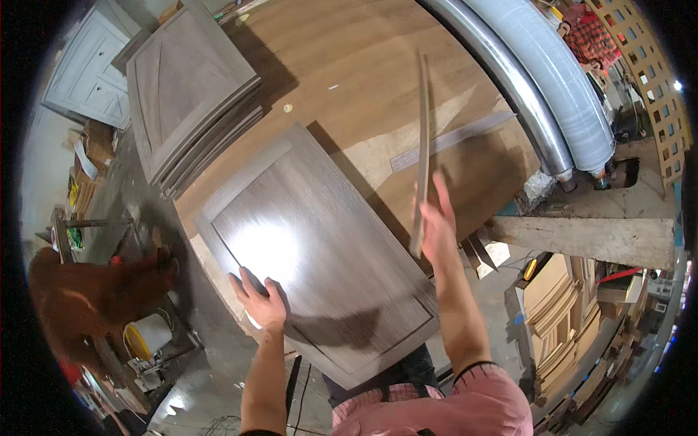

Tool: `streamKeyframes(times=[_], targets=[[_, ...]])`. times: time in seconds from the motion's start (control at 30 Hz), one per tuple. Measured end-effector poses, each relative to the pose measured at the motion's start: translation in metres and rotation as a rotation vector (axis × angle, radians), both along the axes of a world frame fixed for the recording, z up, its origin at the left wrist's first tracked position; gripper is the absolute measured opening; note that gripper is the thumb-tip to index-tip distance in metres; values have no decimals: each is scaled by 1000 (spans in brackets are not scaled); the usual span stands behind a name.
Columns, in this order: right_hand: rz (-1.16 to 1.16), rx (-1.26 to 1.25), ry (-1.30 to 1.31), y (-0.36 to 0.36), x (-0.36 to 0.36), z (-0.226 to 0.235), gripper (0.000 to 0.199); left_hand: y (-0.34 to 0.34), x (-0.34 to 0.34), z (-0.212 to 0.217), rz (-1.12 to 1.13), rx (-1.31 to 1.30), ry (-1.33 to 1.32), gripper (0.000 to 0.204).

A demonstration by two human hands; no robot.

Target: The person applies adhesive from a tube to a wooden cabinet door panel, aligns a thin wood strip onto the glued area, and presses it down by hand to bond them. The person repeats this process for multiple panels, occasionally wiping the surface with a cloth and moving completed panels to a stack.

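Left hand flat on grey wood-grain door panel, right hand seemingly gripping thin strip.

A wide wooden workbench carries a grey-brown cabinet door lying flat near its front edge and a stack of similar doors at its far left.

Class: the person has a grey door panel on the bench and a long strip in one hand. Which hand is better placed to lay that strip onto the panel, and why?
Probably the right hand: it already grips the strip, raised above the panel's right edge. The left hand lies flat on the panel's near-left edge, seemingly steadying it.
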State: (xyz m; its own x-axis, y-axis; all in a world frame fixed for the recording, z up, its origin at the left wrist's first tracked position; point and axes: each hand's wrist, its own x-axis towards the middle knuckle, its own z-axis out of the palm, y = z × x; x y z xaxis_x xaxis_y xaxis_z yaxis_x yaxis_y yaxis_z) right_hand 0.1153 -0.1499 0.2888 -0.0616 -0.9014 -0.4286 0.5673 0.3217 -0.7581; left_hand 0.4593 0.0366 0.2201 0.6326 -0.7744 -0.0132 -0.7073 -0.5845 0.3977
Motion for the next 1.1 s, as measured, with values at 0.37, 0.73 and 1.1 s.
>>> streamKeyframes(times=[0.37,0.73,1.1], targets=[[625,56,-78,237,-11,68,102,-13,-37,21,-1016,-546,-195,90],[645,-206,1514,279,-13,66,67,-82,-62,104,-1467,-6,-264,47],[330,-479,1545,254,21,-18,59,-77,-39,98,-1340,141,-145,32]])
